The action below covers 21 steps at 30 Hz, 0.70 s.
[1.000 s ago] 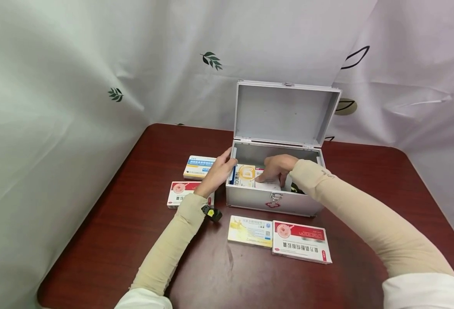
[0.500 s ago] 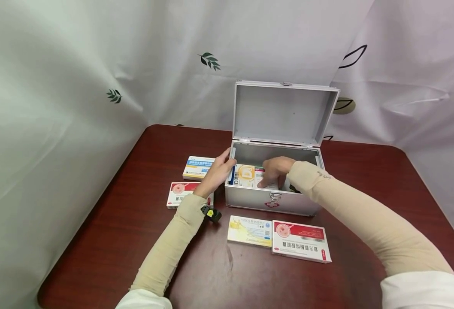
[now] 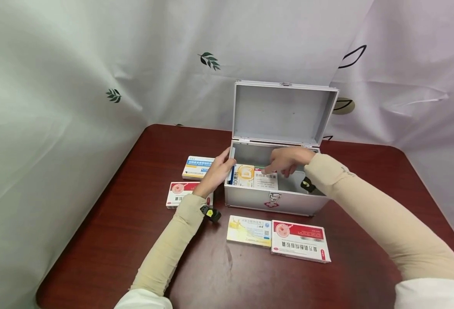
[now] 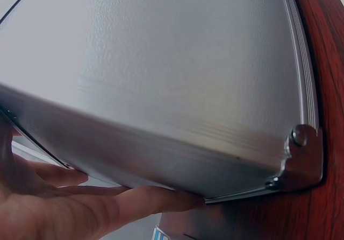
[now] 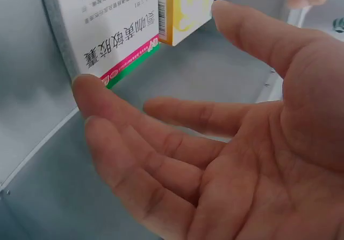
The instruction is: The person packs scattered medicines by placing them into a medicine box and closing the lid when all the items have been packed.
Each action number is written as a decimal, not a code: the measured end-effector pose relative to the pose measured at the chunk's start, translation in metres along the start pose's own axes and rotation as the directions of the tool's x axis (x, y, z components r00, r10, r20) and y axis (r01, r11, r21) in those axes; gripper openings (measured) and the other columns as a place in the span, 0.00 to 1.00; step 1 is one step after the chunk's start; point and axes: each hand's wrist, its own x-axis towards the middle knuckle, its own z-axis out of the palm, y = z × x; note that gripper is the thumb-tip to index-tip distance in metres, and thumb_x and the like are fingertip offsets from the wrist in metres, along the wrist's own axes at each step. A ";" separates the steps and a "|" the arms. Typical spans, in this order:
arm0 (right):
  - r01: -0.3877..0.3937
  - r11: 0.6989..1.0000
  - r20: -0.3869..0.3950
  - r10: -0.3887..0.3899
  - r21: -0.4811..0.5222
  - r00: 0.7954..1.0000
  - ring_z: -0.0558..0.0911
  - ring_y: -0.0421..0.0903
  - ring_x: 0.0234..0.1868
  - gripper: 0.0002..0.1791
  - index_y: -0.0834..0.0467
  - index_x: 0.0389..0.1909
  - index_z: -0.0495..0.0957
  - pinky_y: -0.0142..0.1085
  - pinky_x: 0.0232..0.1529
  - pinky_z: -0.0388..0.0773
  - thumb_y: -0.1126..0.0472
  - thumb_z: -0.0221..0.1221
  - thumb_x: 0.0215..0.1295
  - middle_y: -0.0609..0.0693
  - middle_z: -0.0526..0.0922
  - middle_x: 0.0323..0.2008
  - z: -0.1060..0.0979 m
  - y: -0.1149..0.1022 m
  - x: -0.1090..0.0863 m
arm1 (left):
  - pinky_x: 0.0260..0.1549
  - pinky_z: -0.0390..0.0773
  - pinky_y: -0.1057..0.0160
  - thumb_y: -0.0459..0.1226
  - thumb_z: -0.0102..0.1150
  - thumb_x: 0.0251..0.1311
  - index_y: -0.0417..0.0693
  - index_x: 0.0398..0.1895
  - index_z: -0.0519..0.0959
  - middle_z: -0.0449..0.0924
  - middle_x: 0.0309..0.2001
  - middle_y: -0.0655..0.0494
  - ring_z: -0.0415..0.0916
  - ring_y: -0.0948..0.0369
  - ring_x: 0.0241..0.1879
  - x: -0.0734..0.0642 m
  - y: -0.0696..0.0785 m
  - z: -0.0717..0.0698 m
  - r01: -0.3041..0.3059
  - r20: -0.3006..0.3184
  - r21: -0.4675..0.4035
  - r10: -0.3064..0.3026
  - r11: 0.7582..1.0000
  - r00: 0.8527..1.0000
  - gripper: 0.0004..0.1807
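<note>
we judged steadying the metal case point(image 3: 248, 198) wise — left hand point(image 3: 217, 172) gripped its side, right hand point(image 3: 286, 159) loosely spread, empty by white carton point(image 3: 266, 182).

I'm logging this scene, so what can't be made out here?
Head: part of the left red box, behind the left sleeve.
Head: smallest print on the front yellow box, too small.
Right wrist: far part of the white box, cut off by the top edge.

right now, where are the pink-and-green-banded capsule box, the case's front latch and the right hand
Banded capsule box point(image 5: 110, 27), right wrist view, printed face
Front latch point(image 3: 275, 197), head view, metal clasp
Right hand point(image 3: 290, 157), head view, back of the hand
</note>
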 end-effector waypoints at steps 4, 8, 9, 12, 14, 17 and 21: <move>0.073 0.997 -0.044 -0.073 0.014 0.996 0.81 0.46 0.32 0.39 0.66 0.60 0.64 0.37 0.32 0.77 0.40 0.54 0.60 0.61 0.73 0.48 0.000 0.011 -0.021 | 0.64 0.55 0.58 0.37 0.41 0.66 0.49 0.71 0.51 0.56 0.68 0.50 0.56 0.59 0.64 0.000 -0.001 0.000 0.012 -0.006 -0.009 -0.012 1.000 1.000 0.30; 0.158 0.987 -0.127 -0.156 0.008 0.980 0.81 0.45 0.36 0.43 0.67 0.64 0.59 0.40 0.37 0.77 0.38 0.53 0.60 0.62 0.71 0.56 -0.001 0.022 -0.047 | 0.64 0.54 0.58 0.37 0.41 0.66 0.49 0.71 0.51 0.56 0.68 0.50 0.56 0.59 0.64 0.001 -0.002 0.002 0.016 -0.006 -0.013 -0.016 1.000 1.000 0.30; 0.174 0.985 -0.151 -0.172 -0.001 0.974 0.81 0.44 0.36 0.42 0.66 0.64 0.59 0.40 0.37 0.76 0.38 0.52 0.60 0.61 0.73 0.53 -0.001 0.024 -0.055 | 0.64 0.54 0.58 0.37 0.41 0.65 0.49 0.71 0.51 0.56 0.68 0.50 0.56 0.59 0.64 0.001 -0.003 0.002 0.015 -0.005 -0.014 -0.015 1.000 1.000 0.30; 0.217 0.976 -0.238 -0.217 -0.025 0.947 0.77 0.42 0.31 0.39 0.65 0.62 0.63 0.39 0.35 0.73 0.39 0.53 0.60 0.54 0.79 0.40 0.000 0.028 -0.078 | 0.64 0.54 0.58 0.38 0.41 0.65 0.49 0.71 0.51 0.55 0.68 0.51 0.55 0.60 0.65 0.002 -0.002 0.003 0.024 -0.004 0.001 -0.024 1.000 1.000 0.31; 0.253 0.967 -0.306 -0.253 -0.042 0.918 0.76 0.41 0.31 0.36 0.63 0.60 0.66 0.38 0.34 0.73 0.40 0.54 0.60 0.49 0.79 0.35 0.005 0.028 -0.092 | 0.64 0.53 0.59 0.39 0.41 0.65 0.50 0.71 0.50 0.55 0.69 0.52 0.54 0.60 0.65 0.002 -0.003 0.003 0.032 -0.004 0.011 -0.032 0.999 0.999 0.31; 0.350 0.933 -0.383 -0.355 -0.086 0.853 0.78 0.40 0.35 0.31 0.61 0.56 0.70 0.37 0.37 0.75 0.43 0.56 0.60 0.48 0.80 0.38 0.018 0.020 -0.107 | 0.64 0.53 0.58 0.39 0.41 0.65 0.50 0.71 0.50 0.55 0.69 0.51 0.54 0.60 0.65 0.001 -0.003 0.002 0.043 -0.009 0.021 -0.043 0.999 0.999 0.31; 0.481 0.857 -0.402 -0.513 -0.186 0.758 0.78 0.36 0.39 0.26 0.58 0.52 0.73 0.35 0.40 0.77 0.44 0.56 0.61 0.45 0.78 0.44 0.047 0.006 -0.122 | 0.63 0.56 0.57 0.38 0.40 0.65 0.49 0.71 0.50 0.58 0.67 0.49 0.60 0.58 0.62 0.002 -0.002 0.001 0.025 -0.003 0.034 -0.025 0.999 1.000 0.31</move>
